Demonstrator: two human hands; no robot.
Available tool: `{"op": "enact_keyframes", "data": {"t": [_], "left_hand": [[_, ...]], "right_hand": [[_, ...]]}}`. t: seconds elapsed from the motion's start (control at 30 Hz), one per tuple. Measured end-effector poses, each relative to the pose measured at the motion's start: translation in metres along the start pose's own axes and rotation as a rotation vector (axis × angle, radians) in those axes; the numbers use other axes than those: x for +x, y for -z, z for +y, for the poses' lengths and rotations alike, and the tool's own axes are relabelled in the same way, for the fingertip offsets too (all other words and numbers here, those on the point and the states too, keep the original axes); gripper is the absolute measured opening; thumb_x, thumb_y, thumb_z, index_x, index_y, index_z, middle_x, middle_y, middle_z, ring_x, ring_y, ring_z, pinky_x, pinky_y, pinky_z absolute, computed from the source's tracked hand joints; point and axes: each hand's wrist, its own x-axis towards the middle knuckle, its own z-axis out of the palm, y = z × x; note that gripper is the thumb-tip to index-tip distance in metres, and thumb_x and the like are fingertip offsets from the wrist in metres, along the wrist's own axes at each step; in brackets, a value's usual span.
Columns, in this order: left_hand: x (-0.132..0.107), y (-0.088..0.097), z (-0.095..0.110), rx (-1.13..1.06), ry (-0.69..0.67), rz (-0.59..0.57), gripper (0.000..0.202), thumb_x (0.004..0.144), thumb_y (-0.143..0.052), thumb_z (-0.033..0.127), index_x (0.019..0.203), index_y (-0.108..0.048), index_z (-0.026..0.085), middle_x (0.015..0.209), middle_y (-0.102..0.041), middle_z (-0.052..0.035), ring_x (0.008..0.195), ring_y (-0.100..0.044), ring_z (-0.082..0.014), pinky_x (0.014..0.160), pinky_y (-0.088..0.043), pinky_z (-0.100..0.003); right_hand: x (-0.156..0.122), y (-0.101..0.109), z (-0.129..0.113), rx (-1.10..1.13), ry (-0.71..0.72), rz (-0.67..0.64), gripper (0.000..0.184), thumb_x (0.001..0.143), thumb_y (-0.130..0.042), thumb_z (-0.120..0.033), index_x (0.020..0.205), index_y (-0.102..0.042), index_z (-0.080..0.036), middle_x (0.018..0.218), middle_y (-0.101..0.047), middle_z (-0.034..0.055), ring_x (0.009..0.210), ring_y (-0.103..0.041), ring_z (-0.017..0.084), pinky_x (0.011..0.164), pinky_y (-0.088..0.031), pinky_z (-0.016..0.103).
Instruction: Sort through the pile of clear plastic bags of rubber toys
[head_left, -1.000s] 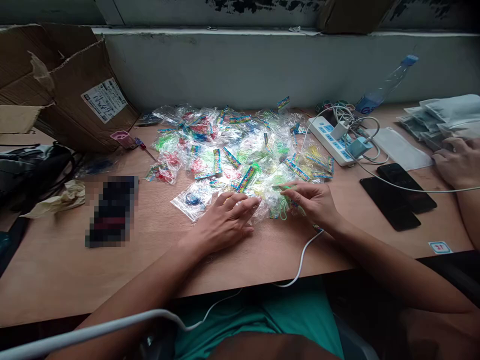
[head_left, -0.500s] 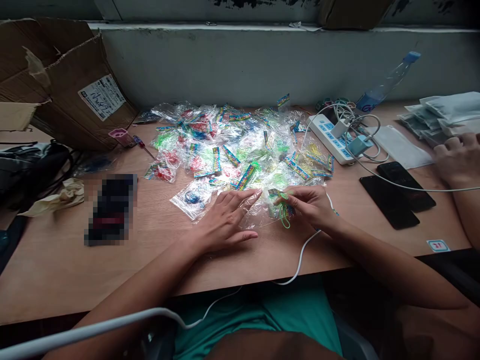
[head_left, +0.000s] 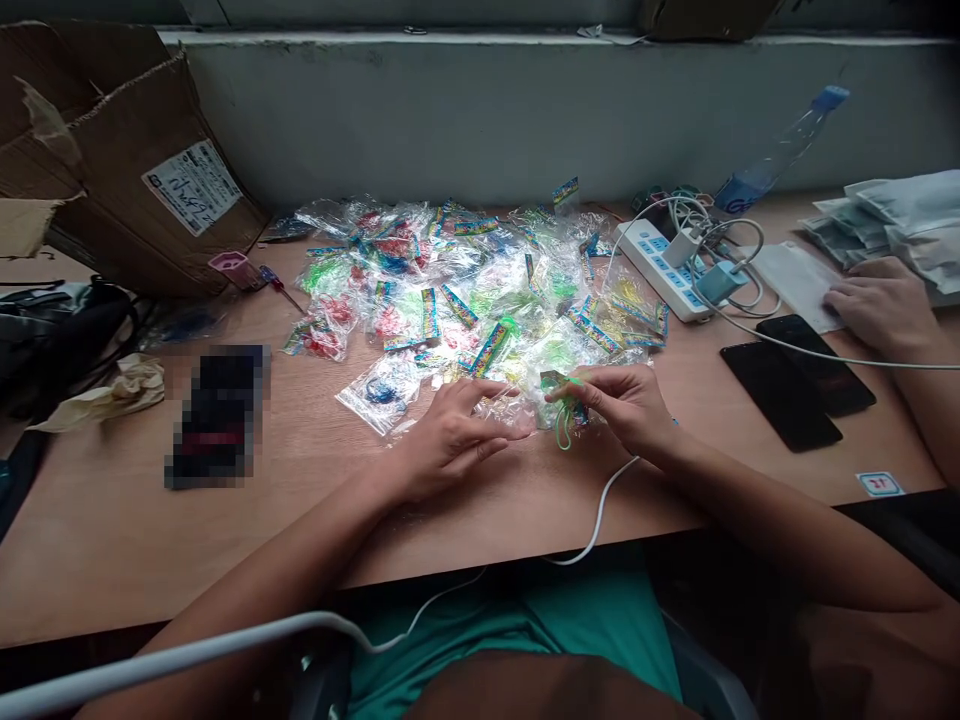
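Blue coil (head_left: 381, 391) in clear bag (head_left: 355, 397), green cord (head_left: 564, 411) in right hand (head_left: 630, 408), left hand (head_left: 456, 432) spread

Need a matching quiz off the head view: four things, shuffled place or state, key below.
Things
1. green cord
2. bottle
3. power strip
4. cardboard box

Place or state
A. bears a white label
B. pinched in the right hand
C. leaning, with a blue cap
D. has plugs in it

Pairs: 1-B, 2-C, 3-D, 4-A
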Motion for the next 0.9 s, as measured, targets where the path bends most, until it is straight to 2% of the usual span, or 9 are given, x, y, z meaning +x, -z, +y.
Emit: {"op": "enact_keyframes", "data": {"t": [0.13, 0.27, 0.37, 0.47, 0.57, 0.67, 0.73, 0.83, 0.9], "left_hand": [[-0.0008, 0.0027, -0.0011, -0.066, 0.032, 0.036, 0.034, 0.110, -0.048, 0.040, 0.135, -0.072, 0.036, 0.143, -0.064, -0.0071, 0.130, -0.058, -0.0259, 0.115, -0.041, -0.047], [-0.0029, 0.0009, -0.0038, -0.061, 0.084, 0.082, 0.063, 0.106, -0.055, 0.053, 0.164, -0.038, 0.035, 0.142, -0.067, -0.0097, 0.130, -0.059, -0.0301, 0.113, -0.038, -0.050], [-0.0031, 0.0004, -0.0040, -0.073, 0.089, 0.089, 0.077, 0.103, -0.059, 0.057, 0.168, -0.024, 0.036, 0.147, -0.064, -0.0108, 0.131, -0.059, -0.0313, 0.112, -0.039, -0.051], [-0.0019, 0.0021, -0.0026, -0.045, 0.086, 0.082, 0.068, 0.101, -0.063, 0.055, 0.162, -0.041, 0.035, 0.150, -0.060, -0.0120, 0.132, -0.058, -0.0320, 0.113, -0.041, -0.052], [-0.0004, 0.0037, -0.0018, -0.021, 0.047, 0.063, 0.033, 0.103, -0.062, 0.044, 0.134, -0.072, 0.036, 0.152, -0.058, -0.0082, 0.135, -0.057, -0.0297, 0.116, -0.040, -0.051], [0.0002, 0.0035, -0.0030, -0.037, 0.033, 0.067, 0.028, 0.108, -0.055, 0.037, 0.125, -0.077, 0.035, 0.145, -0.063, -0.0069, 0.131, -0.060, -0.0262, 0.113, -0.042, -0.048], [-0.0004, 0.0028, -0.0042, -0.051, 0.042, 0.071, 0.034, 0.108, -0.053, 0.040, 0.138, -0.069, 0.034, 0.138, -0.069, -0.0078, 0.127, -0.063, -0.0259, 0.110, -0.043, -0.048], [-0.0018, 0.0025, -0.0047, -0.085, 0.061, 0.096, 0.060, 0.106, -0.057, 0.047, 0.162, -0.041, 0.032, 0.133, -0.072, -0.0085, 0.124, -0.063, -0.0265, 0.108, -0.042, -0.047], [-0.0024, 0.0030, -0.0039, -0.104, 0.065, 0.110, 0.075, 0.104, -0.061, 0.049, 0.168, -0.026, 0.032, 0.134, -0.072, -0.0085, 0.124, -0.062, -0.0267, 0.108, -0.041, -0.047]], "right_hand": [[-0.0003, -0.0019, -0.0017, -0.004, -0.030, 0.022, 0.030, 0.092, -0.076, -0.052, 0.091, -0.089, -0.025, 0.066, -0.067, 0.0016, 0.060, -0.053, 0.012, 0.056, -0.040, 0.027], [0.0008, -0.0032, -0.0050, -0.019, -0.037, -0.021, 0.035, 0.092, -0.075, -0.056, 0.088, -0.088, -0.024, 0.060, -0.062, 0.0006, 0.055, -0.052, 0.012, 0.053, -0.040, 0.026], [0.0014, -0.0016, -0.0045, -0.011, -0.050, -0.007, 0.038, 0.091, -0.076, -0.059, 0.088, -0.088, -0.024, 0.064, -0.068, 0.0025, 0.057, -0.058, 0.013, 0.054, -0.045, 0.027], [0.0015, 0.0006, -0.0019, -0.012, -0.058, 0.046, 0.037, 0.089, -0.077, -0.060, 0.087, -0.088, -0.025, 0.069, -0.074, 0.0037, 0.059, -0.062, 0.015, 0.055, -0.048, 0.028], [0.0018, 0.0012, -0.0011, -0.008, -0.044, 0.084, 0.033, 0.088, -0.079, -0.058, 0.086, -0.088, -0.026, 0.077, -0.079, 0.0047, 0.066, -0.067, 0.016, 0.061, -0.051, 0.029], [0.0024, 0.0007, -0.0024, 0.002, -0.038, 0.098, 0.032, 0.088, -0.080, -0.058, 0.087, -0.088, -0.027, 0.081, -0.081, 0.0048, 0.071, -0.069, 0.018, 0.066, -0.054, 0.030], [0.0026, 0.0009, -0.0028, -0.005, -0.042, 0.109, 0.035, 0.087, -0.079, -0.060, 0.087, -0.088, -0.026, 0.079, -0.080, 0.0049, 0.069, -0.068, 0.018, 0.064, -0.054, 0.031], [0.0027, 0.0022, -0.0009, -0.015, -0.056, 0.109, 0.038, 0.087, -0.078, -0.061, 0.087, -0.088, -0.025, 0.076, -0.079, 0.0045, 0.064, -0.065, 0.017, 0.059, -0.052, 0.030], [0.0028, 0.0032, 0.0011, -0.013, -0.059, 0.099, 0.035, 0.089, -0.078, -0.059, 0.088, -0.088, -0.025, 0.075, -0.079, 0.0042, 0.063, -0.065, 0.016, 0.059, -0.052, 0.029]]}}
